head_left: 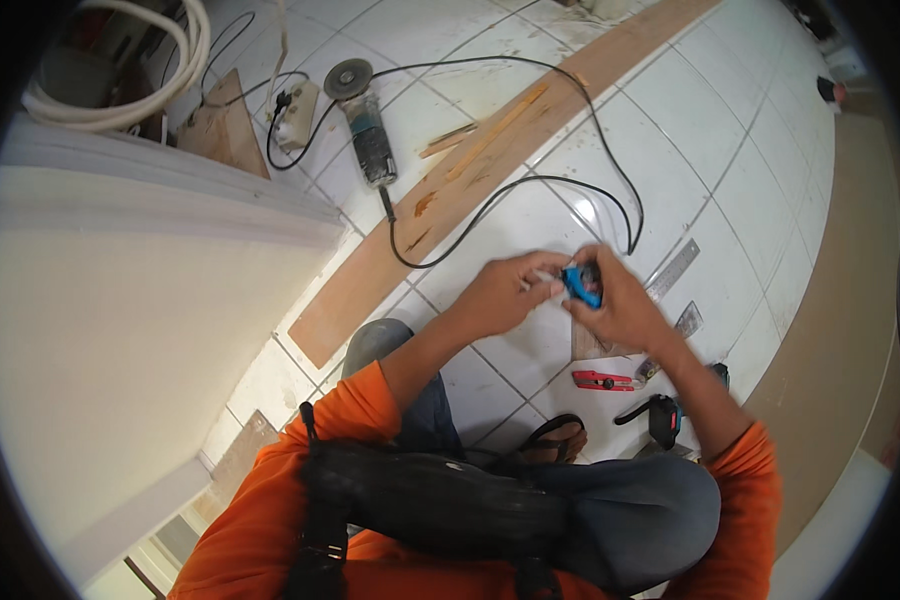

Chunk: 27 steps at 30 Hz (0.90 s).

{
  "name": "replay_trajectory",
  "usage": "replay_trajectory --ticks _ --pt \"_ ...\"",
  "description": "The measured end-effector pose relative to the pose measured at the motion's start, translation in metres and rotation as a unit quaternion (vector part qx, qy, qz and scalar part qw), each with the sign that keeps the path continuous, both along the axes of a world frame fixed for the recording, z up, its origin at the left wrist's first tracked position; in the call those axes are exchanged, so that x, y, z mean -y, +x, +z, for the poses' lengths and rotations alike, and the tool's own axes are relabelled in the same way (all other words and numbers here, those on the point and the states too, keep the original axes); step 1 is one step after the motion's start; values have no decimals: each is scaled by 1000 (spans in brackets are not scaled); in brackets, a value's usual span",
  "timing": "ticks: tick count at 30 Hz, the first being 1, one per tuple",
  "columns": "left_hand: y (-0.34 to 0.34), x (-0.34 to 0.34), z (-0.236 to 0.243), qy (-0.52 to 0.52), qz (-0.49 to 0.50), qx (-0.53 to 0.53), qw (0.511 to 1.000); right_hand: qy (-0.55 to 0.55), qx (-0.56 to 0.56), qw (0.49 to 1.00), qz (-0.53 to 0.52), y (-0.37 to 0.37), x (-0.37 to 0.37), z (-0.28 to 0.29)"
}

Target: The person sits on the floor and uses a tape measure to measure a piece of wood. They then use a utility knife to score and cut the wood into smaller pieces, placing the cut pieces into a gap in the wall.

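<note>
My right hand (pixel 618 305) is closed on a small blue-and-black tool (pixel 584 287), possibly a tape measure. My left hand (pixel 505 295) pinches something pale and blurred at the tool's left end, too unclear to name. Just below my hands are a small dark wooden board (pixel 590 343), a red utility knife (pixel 603 381), a steel ruler (pixel 673 270) and a small metal tool (pixel 688 320). A black-and-teal power tool (pixel 663 425) lies by my right forearm.
A long plywood strip (pixel 330 320) with thin offcuts crosses the tiled floor (pixel 710 130). An angle grinder (pixel 370 145) with a looping cable, a power strip (pixel 295 117) and a white coiled hose (pixel 110 110) are at upper left. A cream wall or panel (pixel 120 320) borders the left.
</note>
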State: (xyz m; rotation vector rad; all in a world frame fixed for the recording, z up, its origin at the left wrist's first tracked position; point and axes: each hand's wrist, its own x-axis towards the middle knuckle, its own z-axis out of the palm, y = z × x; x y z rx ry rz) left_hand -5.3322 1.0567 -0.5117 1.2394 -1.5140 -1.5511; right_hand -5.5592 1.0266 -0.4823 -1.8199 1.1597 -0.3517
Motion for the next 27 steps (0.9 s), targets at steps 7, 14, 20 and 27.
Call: replay_trajectory --ticks 7,14,20,27 --pt "36 68 -33 12 200 -34 979 16 -96 971 219 66 140 23" --pt "83 112 -71 8 383 -3 924 -152 -176 951 203 111 240 -26" --pt "131 123 -76 47 360 167 917 -240 -258 930 109 63 330 -56" --pt "121 124 -93 31 317 302 899 -294 -314 894 122 94 332 -65"
